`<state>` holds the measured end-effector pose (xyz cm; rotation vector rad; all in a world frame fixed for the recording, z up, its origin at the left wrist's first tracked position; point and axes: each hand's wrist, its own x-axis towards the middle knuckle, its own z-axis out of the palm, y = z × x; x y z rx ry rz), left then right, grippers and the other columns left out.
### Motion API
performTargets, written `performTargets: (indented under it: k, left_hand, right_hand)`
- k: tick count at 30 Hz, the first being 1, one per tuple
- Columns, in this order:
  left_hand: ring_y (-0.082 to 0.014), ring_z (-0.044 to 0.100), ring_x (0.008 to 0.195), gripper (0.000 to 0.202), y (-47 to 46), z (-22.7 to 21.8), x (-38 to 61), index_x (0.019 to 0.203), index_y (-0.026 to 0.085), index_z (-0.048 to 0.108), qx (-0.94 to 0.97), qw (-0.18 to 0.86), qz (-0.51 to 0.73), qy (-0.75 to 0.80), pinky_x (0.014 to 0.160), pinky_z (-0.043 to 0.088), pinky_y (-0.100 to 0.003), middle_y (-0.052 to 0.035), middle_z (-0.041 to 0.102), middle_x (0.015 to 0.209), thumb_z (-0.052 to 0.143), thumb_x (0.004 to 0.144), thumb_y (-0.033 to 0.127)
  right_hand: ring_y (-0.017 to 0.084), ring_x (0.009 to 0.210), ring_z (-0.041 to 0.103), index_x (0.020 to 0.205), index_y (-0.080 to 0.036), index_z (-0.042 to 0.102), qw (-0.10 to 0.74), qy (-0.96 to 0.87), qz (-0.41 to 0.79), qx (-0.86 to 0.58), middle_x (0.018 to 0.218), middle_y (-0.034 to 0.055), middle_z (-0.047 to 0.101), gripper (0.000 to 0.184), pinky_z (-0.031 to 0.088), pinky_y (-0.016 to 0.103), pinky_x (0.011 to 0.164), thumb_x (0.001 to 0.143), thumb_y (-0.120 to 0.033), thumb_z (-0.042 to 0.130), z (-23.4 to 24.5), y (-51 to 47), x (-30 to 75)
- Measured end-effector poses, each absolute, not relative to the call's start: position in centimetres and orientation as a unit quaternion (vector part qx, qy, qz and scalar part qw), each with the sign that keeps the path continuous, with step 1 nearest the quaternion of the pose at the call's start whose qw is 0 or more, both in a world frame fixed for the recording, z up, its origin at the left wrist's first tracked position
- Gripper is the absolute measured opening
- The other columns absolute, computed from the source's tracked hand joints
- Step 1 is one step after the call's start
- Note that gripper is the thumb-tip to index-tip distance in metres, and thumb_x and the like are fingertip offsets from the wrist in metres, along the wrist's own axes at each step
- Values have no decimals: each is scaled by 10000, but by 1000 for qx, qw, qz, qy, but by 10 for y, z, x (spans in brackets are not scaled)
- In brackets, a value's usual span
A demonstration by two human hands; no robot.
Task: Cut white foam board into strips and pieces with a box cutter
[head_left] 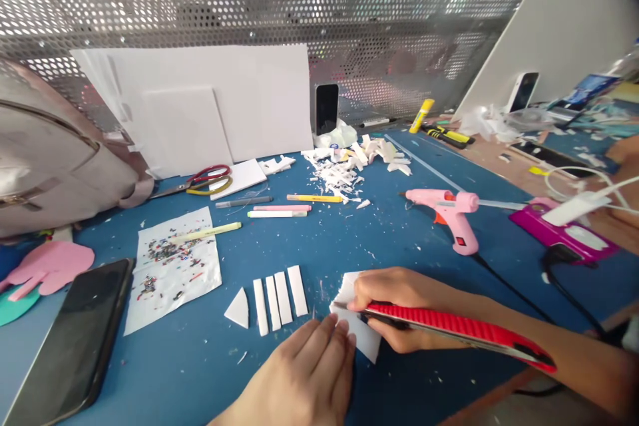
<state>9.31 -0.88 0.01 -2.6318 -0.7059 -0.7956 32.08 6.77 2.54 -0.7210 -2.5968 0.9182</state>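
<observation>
My right hand (404, 299) is closed around a red utility knife (459, 326), its tip at a small white foam board piece (367, 339). That piece lies on the blue table under both hands, and its upper left edge is ragged. My left hand (304, 373) rests flat, fingers stretched out, with the fingertips at the piece's left edge beside the blade. Left of the hands lie several narrow white strips (283, 297) and a white triangular piece (237, 309).
A pink glue gun (452, 213) lies right, its cord trailing near my right forearm. Beyond it is a purple power strip (564, 233). White scraps (344, 166), pens (279, 213), scissors (204, 180) and a large white board (259, 100) stand farther back. A phone (74, 339) lies left.
</observation>
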Motion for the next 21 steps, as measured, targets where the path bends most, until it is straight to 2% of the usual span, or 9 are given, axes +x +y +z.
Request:
performTargets:
  k: [3,7,12,14,17,19,21]
  left_hand:
    - [-260,752,969,270,-9,-1,94,1056,43,732,-914,150,-283,-249,812,646,-333,-121,772,1043,479,964,61]
    - [-259,753,968,261,-9,-2,95,1052,40,733,-913,134,-291,-252,821,646,-334,-121,773,1043,487,967,66]
    - [-262,756,962,255,-8,1,94,1060,42,732,-918,132,-280,-248,807,652,-335,-120,771,1059,497,963,57]
    - [-266,754,970,264,-8,3,94,1062,44,732,-921,140,-272,-240,803,653,-338,-123,769,1067,486,968,58]
    - [-271,753,975,286,-8,6,93,1082,40,727,-925,146,-261,-233,801,654,-342,-128,767,1071,463,973,58]
    - [-266,757,949,298,-7,7,92,1092,44,724,-928,142,-255,-232,794,655,-350,-123,770,1054,450,976,61]
    - [-262,758,933,310,-6,8,91,1101,49,719,-930,139,-250,-230,790,655,-361,-118,771,1044,433,981,66]
  right_hand:
    - [143,715,586,952,-209,545,147,-919,292,-219,836,12,640,218,430,247,639,786,-68,537,22,69,331]
    - [129,658,528,980,-214,546,142,-927,281,-205,793,-11,587,282,405,237,597,743,-63,547,21,68,338]
    - [128,662,579,957,-216,569,165,-901,322,-240,792,-10,639,243,427,232,604,763,-70,572,25,63,339]
    - [131,683,623,973,-225,575,205,-864,371,-271,809,-11,670,194,457,233,628,816,-111,572,27,61,342]
    - [146,757,677,1083,-242,582,263,-827,410,-282,843,-8,709,148,505,270,742,945,-222,531,32,64,348]
    - [178,906,692,1141,-251,599,238,-849,384,-273,964,17,737,168,500,310,861,988,-306,558,35,70,349]
    - [222,1071,657,1140,-253,620,181,-879,338,-285,1119,44,722,203,466,350,962,965,-357,633,37,77,346]
